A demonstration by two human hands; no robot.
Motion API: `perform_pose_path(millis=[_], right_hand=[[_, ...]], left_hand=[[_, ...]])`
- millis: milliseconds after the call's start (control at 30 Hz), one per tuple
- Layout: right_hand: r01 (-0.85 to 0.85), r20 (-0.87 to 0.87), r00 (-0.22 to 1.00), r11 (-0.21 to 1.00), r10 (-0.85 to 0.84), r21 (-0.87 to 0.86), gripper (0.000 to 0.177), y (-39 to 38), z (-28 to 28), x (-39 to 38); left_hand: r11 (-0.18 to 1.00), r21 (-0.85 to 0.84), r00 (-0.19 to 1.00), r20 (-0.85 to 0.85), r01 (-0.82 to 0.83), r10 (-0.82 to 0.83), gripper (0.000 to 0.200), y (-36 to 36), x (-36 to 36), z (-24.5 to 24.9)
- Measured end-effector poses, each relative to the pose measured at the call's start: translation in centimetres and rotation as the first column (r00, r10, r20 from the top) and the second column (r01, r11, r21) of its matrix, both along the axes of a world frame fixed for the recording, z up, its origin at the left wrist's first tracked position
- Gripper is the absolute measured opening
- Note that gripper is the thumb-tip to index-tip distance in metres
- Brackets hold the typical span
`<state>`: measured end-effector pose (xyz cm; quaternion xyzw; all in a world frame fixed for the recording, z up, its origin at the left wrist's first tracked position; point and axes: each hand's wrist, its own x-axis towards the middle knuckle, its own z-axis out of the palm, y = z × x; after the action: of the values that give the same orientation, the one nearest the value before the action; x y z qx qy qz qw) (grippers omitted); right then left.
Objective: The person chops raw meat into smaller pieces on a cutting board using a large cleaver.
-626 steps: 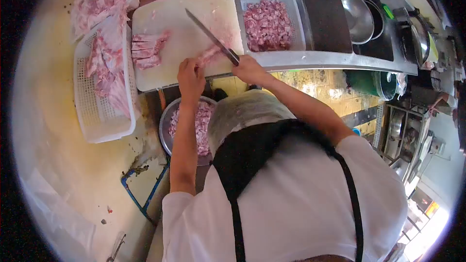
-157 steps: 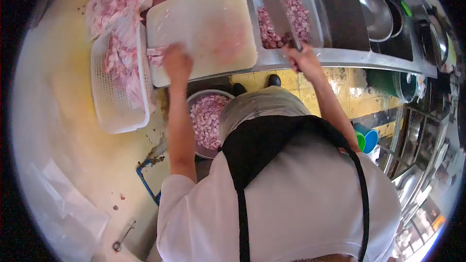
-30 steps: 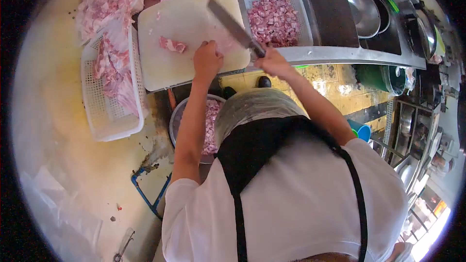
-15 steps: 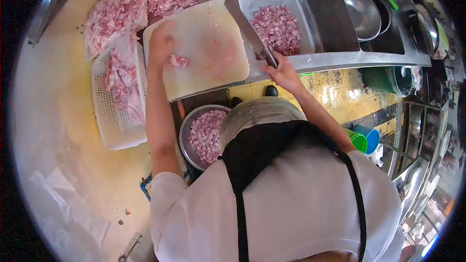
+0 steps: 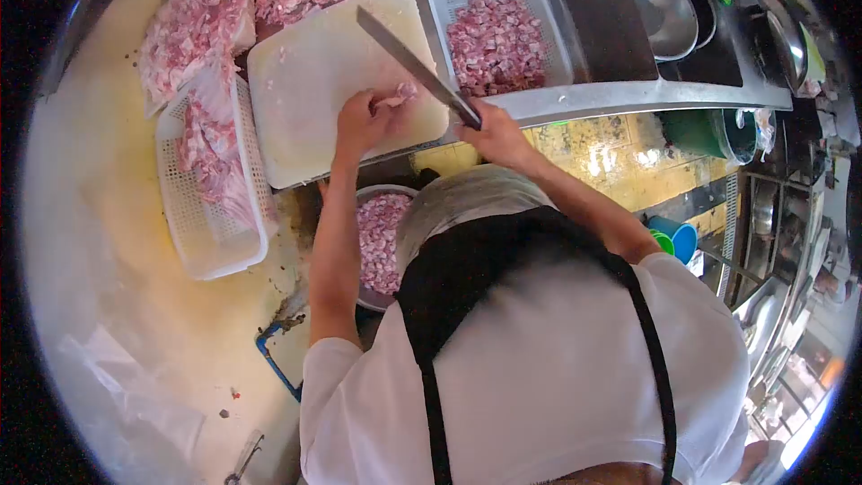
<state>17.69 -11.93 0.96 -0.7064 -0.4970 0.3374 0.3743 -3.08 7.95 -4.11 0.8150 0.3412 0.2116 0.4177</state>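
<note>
My left hand [image 5: 361, 122] is closed on a small strip of pink meat [image 5: 400, 95] over the right part of the white cutting board [image 5: 301, 81]. In my right hand [image 5: 496, 133] is the handle of a long knife [image 5: 415, 66]. The blade slants up and to the left above the board, just beyond the meat strip. To the right of the board, a white basket [image 5: 558, 31] holds diced meat [image 5: 496, 43].
Heaps of meat [image 5: 199, 25] lie behind and left of the board. A white basket [image 5: 184, 224] with larger pieces stands at the left. Below the board is a metal bowl of diced meat [image 5: 382, 238]. Metal bowls [image 5: 660, 4] sit at the back right.
My left hand has moved right and closed on the meat strip, which is now further right on the board. The knife has shifted left, its blade now over the board.
</note>
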Motion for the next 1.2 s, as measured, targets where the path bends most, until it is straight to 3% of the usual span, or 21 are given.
perform_pose_path(millis=[67,100,167,200,267,333,367,433,467,533,567,600,733,800,867,967,1000,1033,1067,1167,1200], right_hand=[[0.031,-0.05,0.998,0.999,-0.03,0.009,0.025,0.5,1.5,-1.7],[0.023,-0.046,0.999,1.0,-0.022,0.007,0.025,0.9,1.6,-1.9],[0.086,-0.023,0.996,0.996,-0.087,-0.036,0.028,2.1,1.7,-1.8],[0.131,0.039,0.989,0.976,-0.14,0.175,0.028,3.1,3.4,-1.9],[0.212,0.019,0.971,0.9,-0.236,0.38,0.026,5.0,8.3,-1.7],[0.2,-0.045,0.978,0.843,-0.205,0.499,0.027,6.4,16.1,-1.2],[0.193,-0.039,0.979,0.848,-0.2,0.494,0.027,6.8,17.4,-1.4],[0.326,-0.224,0.945,0.725,-0.238,0.606,0.025,7.8,18.8,-2.1],[0.336,-0.287,0.936,0.767,-0.205,0.546,0.021,7.8,15.2,-2.8],[0.119,0.206,0.939,0.821,-0.276,0.558,0.02,6.8,4.4,-4.5],[0.016,0.196,0.979,0.982,-0.053,0.188,0.02,5.7,0.0,-4.0],[-0.122,0.095,0.985,0.971,0.144,-0.204,0.021,4.7,-2.3,-3.4],[0.016,0.097,0.995,0.993,-0.004,-0.118,0.024,5.8,5.5,-2.9],[0.12,0.208,0.959,0.942,-0.191,0.313,0.026,7.4,10.9,-3.0],[0.261,-0.156,0.964,0.896,-0.218,0.359,0.029,8.3,17.8,-3.5],[0.343,-0.212,0.939,0.804,-0.272,0.486,0.028,7.9,16.7,-5.1],[0.319,-0.163,0.947,0.871,-0.276,0.373,0.029,7.0,11.7,-6.3],[0.166,0.173,0.958,0.935,-0.228,0.314,0.035,5.6,5.5,-7.1],[-0.174,-0.051,0.985,0.907,0.168,-0.383,0.044,4.9,0.9,-5.8],[-0.067,0.038,0.996,0.93,0.087,-0.36,0.044,4.1,-0.6,-5.3],[0.006,0.059,0.998,0.981,0.005,-0.196,0.033,4.3,2.4,-5.3]], left_hand=[[0.983,0.16,0.975,-0.185,-0.094,0.123,0.031,-2.0,1.1,2.5],[0.982,0.158,0.975,-0.18,-0.102,0.131,0.031,-2.8,0.9,3.1],[0.926,0.16,0.935,-0.041,-0.343,0.353,0.026,-4.0,0.3,4.1],[0.924,0.158,0.933,-0.038,-0.348,0.358,0.026,-4.2,-0.4,3.7],[0.896,0.346,0.943,-0.075,-0.28,0.324,0.019,-5.1,-2.1,2.5],[0.897,0.35,0.948,-0.068,-0.27,0.312,0.016,-5.4,-2.2,2.6],[0.893,0.368,0.953,-0.052,-0.259,0.297,0.014,-5.4,-2.1,2.7],[0.871,0.398,0.952,0.013,-0.287,0.307,0.014,-5.0,-1.9,2.0],[0.849,0.43,0.949,0.073,-0.308,0.307,0.013,-5.1,-2.0,1.7],[0.862,0.405,0.948,0.038,-0.305,0.317,0.013,-5.0,-2.1,2.1],[0.878,0.376,0.947,-0.006,-0.295,0.321,0.012,-5.3,-2.0,2.2],[0.88,0.372,0.948,-0.003,-0.295,0.319,0.012,-5.5,-2.1,2.2],[0.891,0.307,0.939,0.027,-0.335,0.344,0.013,-5.9,-2.7,2.5],[0.903,0.226,0.93,0.051,-0.366,0.364,0.014,-5.1,-2.3,2.3],[0.885,0.297,0.934,0.125,-0.358,0.336,0.017,-5.3,-2.7,1.4],[0.873,0.357,0.943,0.141,-0.331,0.3,0.019,-5.2,-2.6,1.1],[0.872,0.358,0.943,0.143,-0.333,0.301,0.019,-5.2,-2.5,1.4],[0.865,0.384,0.946,0.097,-0.323,0.31,0.018,-5.2,-2.4,1.9],[0.861,0.405,0.947,0.046,-0.308,0.317,0.017,-5.5,-2.4,2.2],[0.857,0.43,0.948,-0.008,-0.285,0.319,0.016,-5.4,-2.4,2.2],[0.862,0.424,0.949,-0.015,-0.278,0.313,0.016,-5.8,-3.0,1.8]])
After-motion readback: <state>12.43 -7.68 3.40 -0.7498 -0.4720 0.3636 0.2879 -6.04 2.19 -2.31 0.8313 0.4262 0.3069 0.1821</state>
